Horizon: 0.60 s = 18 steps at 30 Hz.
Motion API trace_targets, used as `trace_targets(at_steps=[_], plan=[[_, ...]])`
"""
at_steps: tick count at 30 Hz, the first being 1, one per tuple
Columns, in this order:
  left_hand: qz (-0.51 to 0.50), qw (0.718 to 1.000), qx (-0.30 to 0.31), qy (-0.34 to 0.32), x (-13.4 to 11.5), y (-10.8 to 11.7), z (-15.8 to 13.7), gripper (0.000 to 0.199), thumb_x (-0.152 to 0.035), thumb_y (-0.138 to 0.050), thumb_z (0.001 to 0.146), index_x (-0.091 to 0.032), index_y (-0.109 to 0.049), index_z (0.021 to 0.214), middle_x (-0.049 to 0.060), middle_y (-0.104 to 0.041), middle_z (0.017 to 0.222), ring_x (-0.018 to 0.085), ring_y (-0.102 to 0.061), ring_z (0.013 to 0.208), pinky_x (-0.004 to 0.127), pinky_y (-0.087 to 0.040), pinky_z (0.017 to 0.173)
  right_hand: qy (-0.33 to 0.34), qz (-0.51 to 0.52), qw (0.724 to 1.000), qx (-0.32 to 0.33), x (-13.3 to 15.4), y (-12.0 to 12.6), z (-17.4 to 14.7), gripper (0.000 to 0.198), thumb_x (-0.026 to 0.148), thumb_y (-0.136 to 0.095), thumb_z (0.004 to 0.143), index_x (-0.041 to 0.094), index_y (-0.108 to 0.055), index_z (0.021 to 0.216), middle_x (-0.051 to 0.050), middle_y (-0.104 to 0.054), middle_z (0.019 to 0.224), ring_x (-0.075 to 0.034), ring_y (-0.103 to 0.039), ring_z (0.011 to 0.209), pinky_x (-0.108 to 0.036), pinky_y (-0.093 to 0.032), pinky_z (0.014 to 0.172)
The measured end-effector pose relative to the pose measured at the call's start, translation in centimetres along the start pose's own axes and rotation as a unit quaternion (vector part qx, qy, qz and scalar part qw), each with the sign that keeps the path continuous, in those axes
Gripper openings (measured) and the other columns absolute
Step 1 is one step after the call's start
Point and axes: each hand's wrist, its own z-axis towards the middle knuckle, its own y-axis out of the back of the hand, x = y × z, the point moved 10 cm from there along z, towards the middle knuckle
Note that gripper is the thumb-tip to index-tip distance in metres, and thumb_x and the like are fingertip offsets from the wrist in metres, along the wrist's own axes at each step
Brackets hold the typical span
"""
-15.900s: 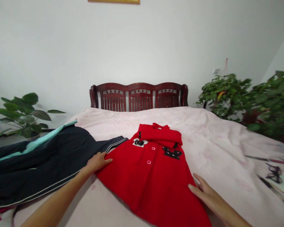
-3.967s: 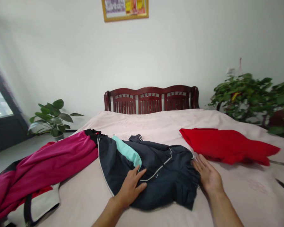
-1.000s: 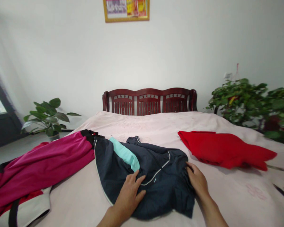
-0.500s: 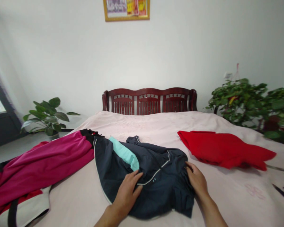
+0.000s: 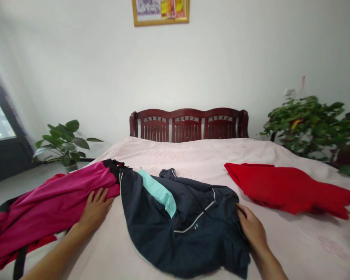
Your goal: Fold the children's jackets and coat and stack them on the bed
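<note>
A dark navy jacket [image 5: 192, 237] with white piping and a light teal strip [image 5: 159, 190] lies rumpled on the bed in front of me. My right hand [image 5: 253, 229] grips its right edge, the fingertips partly hidden by the fabric. Over to the left, my left hand [image 5: 97, 208] rests with spread fingers on the magenta garment [image 5: 58, 200], near its black end, and holds nothing. Under that garment shows some red and white cloth [image 5: 42, 249].
A red folded garment [image 5: 288, 190] lies on the pink bedspread [image 5: 204, 157] at right. Behind stands the dark wooden headboard [image 5: 186, 126]. Leafy plants flank the bed, one at left [image 5: 65, 142] and larger foliage at right [image 5: 306, 126]. A framed picture [image 5: 161, 24] hangs above.
My left hand has left the navy jacket and moved left onto the magenta garment. My right hand stays at the jacket's right edge. The view has shifted slightly.
</note>
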Motion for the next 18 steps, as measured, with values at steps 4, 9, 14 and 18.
trace_targets(at_steps=[4, 9, 14, 18], plan=[[0.007, 1.000, 0.013, 0.021, 3.6, -2.4, 1.4, 0.043, -0.026, -0.045, 0.091, -0.025, -0.067, 0.128, 0.011, -0.052, 0.150, 0.037, -0.034, 0.145, 0.060, -0.012, 0.119, -0.012, 0.001, 1.000, -0.002, 0.1, 0.2, -0.2, 0.070, 0.059, -0.037, 0.077, 0.017, -0.065, 0.125, -0.012, -0.067, 0.129, -0.031, -0.059, 0.120, -0.042, -0.044, 0.103], [-0.046, 0.991, 0.079, 0.098, 5.7, -3.8, 4.2, 0.041, -0.024, -0.054, 0.086, -0.020, -0.070, 0.124, 0.013, -0.056, 0.145, 0.042, -0.036, 0.143, 0.063, -0.013, 0.118, -0.002, 0.027, 1.000, -0.010, -0.3, 0.1, -0.2, 0.068, 0.061, -0.040, 0.076, 0.018, -0.066, 0.123, -0.012, -0.067, 0.129, -0.032, -0.059, 0.121, -0.043, -0.043, 0.104], [-0.088, 0.981, 0.110, 0.130, 4.2, -1.3, 7.1, 0.028, -0.018, -0.057, 0.081, -0.016, -0.076, 0.101, 0.018, -0.068, 0.126, 0.047, -0.053, 0.127, 0.068, -0.034, 0.104, -0.031, 0.081, 0.995, -0.044, -0.9, 0.9, -0.6, 0.072, 0.065, -0.042, 0.076, 0.015, -0.064, 0.125, -0.014, -0.066, 0.129, -0.032, -0.058, 0.124, -0.043, -0.041, 0.108], [-0.148, 0.980, 0.090, 0.099, -1.0, 1.4, 8.1, 0.026, -0.022, -0.051, 0.085, -0.014, -0.075, 0.083, 0.020, -0.075, 0.094, 0.040, -0.069, 0.097, 0.059, -0.048, 0.089, -0.085, 0.144, 0.986, -0.022, -1.0, 0.6, -0.9, 0.085, 0.069, -0.055, 0.072, 0.012, -0.054, 0.135, -0.018, -0.070, 0.121, -0.033, -0.063, 0.119, -0.044, -0.047, 0.103]])
